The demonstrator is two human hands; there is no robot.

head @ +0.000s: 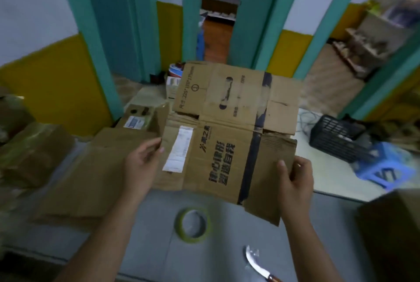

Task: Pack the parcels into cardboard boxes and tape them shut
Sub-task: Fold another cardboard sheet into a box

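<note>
"225*110*175mm" on cardboard box (227, 122), Chinese lettering

Grey table (154, 247) carries tape roll (194, 239), knife (252, 259), flattened cardboard (79, 179).

- The only camera rides on my head, looking forward and down across the grey table (154, 247).
- It sits close: my forearms enter at the bottom edge, and my left hand (142, 164) and right hand (295, 179), gripping the flattened cardboard box (227, 145), fill mid-frame.
- The wide lens reaches past the table's far edge to a teal door frame (252, 20).
</note>
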